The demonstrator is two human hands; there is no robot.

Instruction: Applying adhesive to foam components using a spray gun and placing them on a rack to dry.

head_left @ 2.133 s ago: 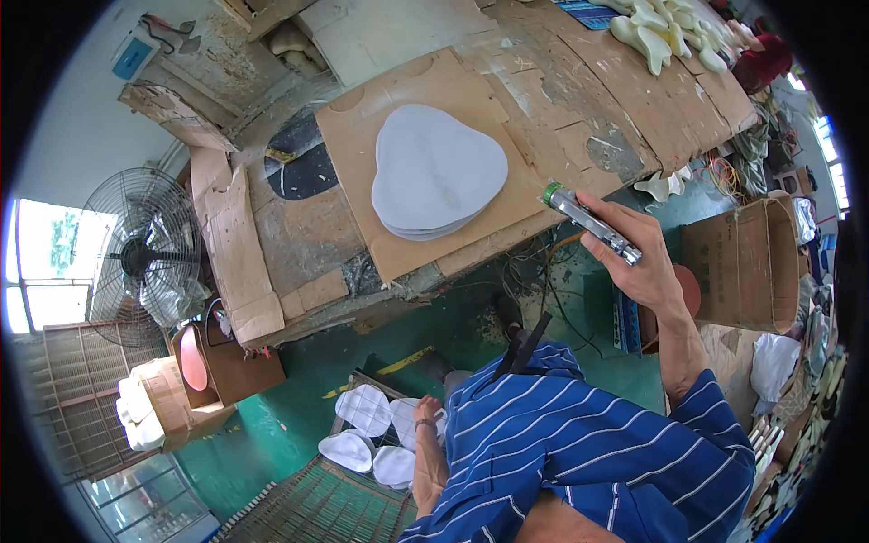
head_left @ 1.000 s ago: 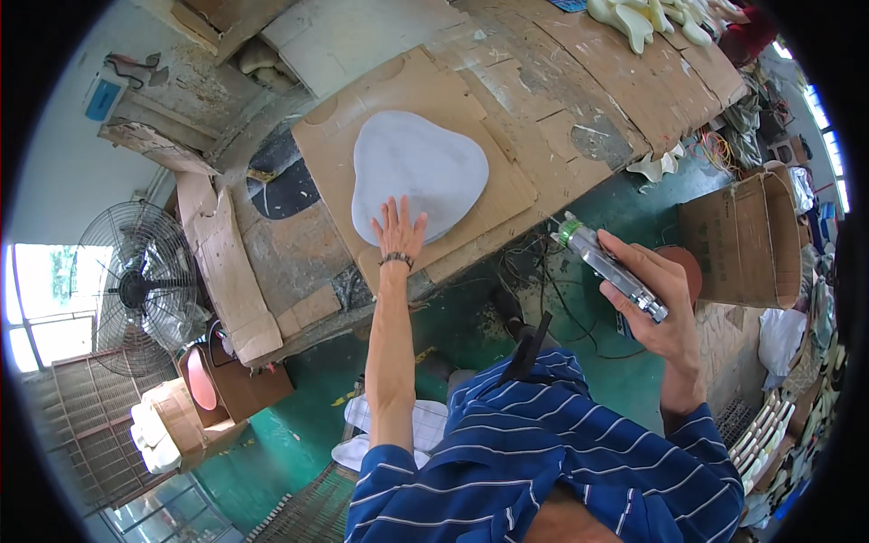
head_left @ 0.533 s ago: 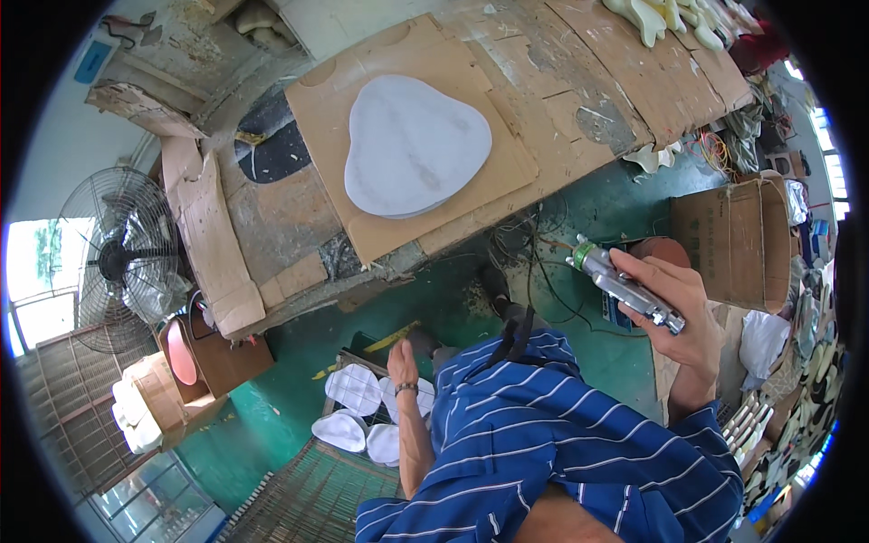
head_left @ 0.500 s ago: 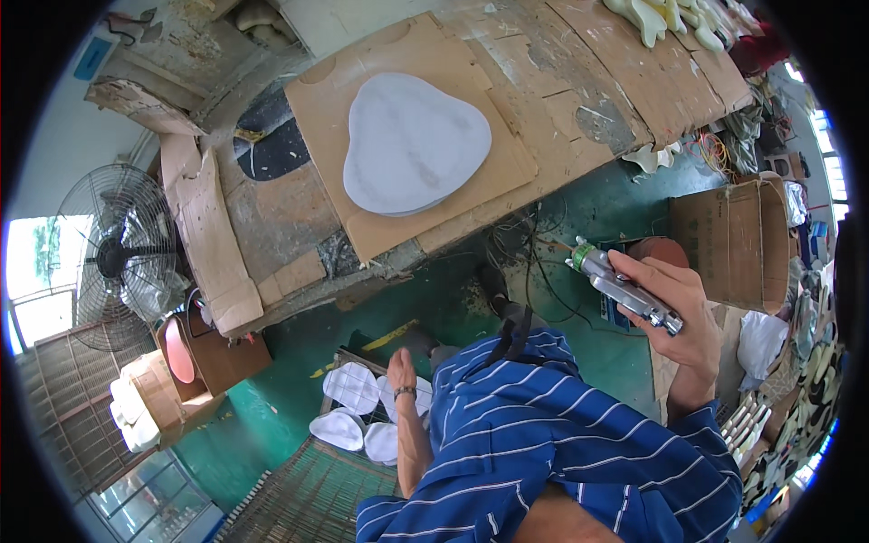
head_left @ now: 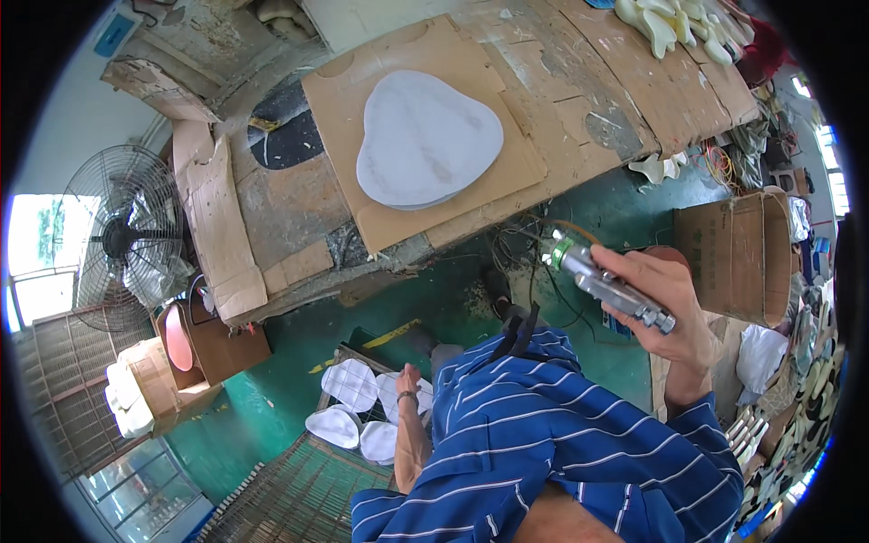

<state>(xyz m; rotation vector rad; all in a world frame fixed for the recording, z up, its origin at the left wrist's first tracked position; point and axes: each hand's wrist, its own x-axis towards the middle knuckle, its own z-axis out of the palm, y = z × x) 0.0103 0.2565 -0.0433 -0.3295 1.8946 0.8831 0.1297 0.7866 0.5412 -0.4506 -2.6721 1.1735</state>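
Note:
My right hand (head_left: 665, 303) is closed around a grey metal hand tool with a green collar (head_left: 611, 285), perhaps an air tool. Its collar end points left, toward the bench, and an orange-brown hose appears by it. On the bench a rounded, three-lobed white-grey pad (head_left: 430, 140) lies flat on a cardboard sheet (head_left: 317, 95). The tool is apart from the pad. My left hand (head_left: 409, 378) hangs low at my side, fingers loosely curled and nothing seen in it. Beneath it, several similar white pads (head_left: 348, 384) lie on a wire rack (head_left: 303, 489).
The cardboard-covered bench (head_left: 579, 118) spans the far side, with cream curved pieces (head_left: 656, 27) at its right end. A standing fan (head_left: 118, 240) and a carton (head_left: 217, 348) are at left. Cables (head_left: 534, 262) trail under the bench. A large open box (head_left: 729, 258) stands right.
My right hand has brought the tool slightly leftward and up. My left hand has dropped a little and its fingers look more curled. The view has shifted slightly; the pad stays on the cardboard.

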